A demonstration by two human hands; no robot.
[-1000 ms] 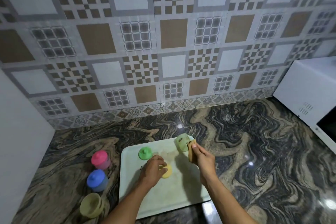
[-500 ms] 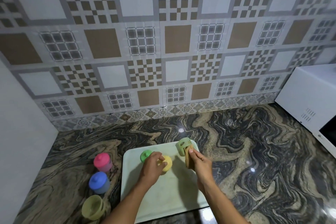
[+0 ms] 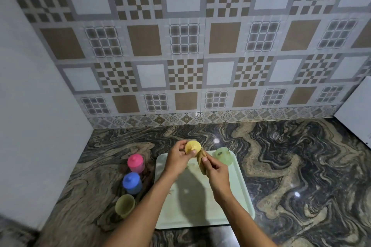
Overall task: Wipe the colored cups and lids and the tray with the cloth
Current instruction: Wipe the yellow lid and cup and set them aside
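Above the far edge of the pale green rectangular plastic tray (image 3: 230, 202), the left hand (image 3: 176, 159) has its fingers clamped on a round yellow plastic lid (image 3: 192, 146). The right hand (image 3: 215, 170) grips a folded tan cloth (image 3: 201, 159) touching that lid. A translucent green cup (image 3: 223, 155) sits at the tray's far right corner. Left of the tray on the marbled dark stone surface (image 3: 301, 166) stand 3 cups: pink-lidded (image 3: 136, 163), blue-lidded (image 3: 131, 183) and an open yellow-green one (image 3: 124, 205). Both forearms cover the tray's middle.
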